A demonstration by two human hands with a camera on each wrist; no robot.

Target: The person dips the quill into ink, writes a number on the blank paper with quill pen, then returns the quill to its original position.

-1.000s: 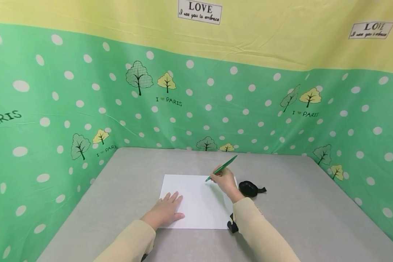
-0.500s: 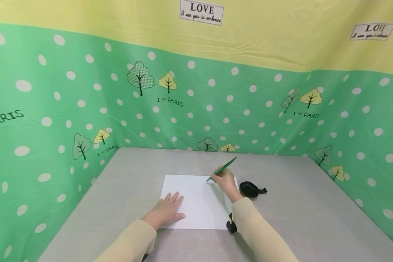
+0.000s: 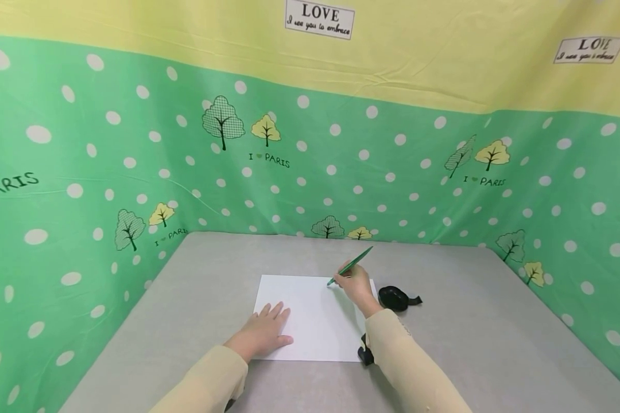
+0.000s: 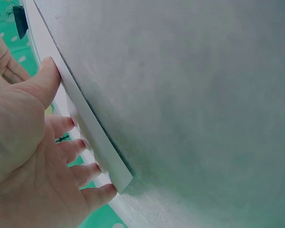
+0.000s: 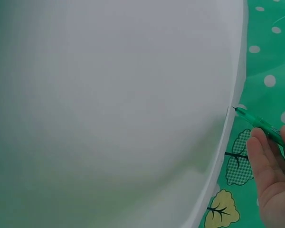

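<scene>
Since a second ago the pen (image 3: 352, 264) has edged slightly right over the paper (image 3: 312, 327), while the left grip (image 3: 262, 331) stays put. The right grip (image 3: 355, 282) pinches the green pen, closed as far as the barrel allows, its tip near the paper's far edge, right of the middle. A light pinch and a loose wrist should steer that tip best. The left grip holds nothing, its fingers spread on the paper's left part; gentle, even pressure there should keep the paper from sliding on the desk (image 3: 217, 264). By the near right corner the right sleeve (image 3: 408, 355) partly hides a small black object (image 3: 365, 354), which a sweeping forearm could drag. Just right of the paper sits a round black object (image 3: 392, 298) with a tab. Only the right wrist view shows the dark nib (image 5: 235, 109) clearly, though contact with the paper cannot be told. The left wrist view alone shows the palm's underside, its thumb (image 4: 50, 78) at the paper's edge.
</scene>
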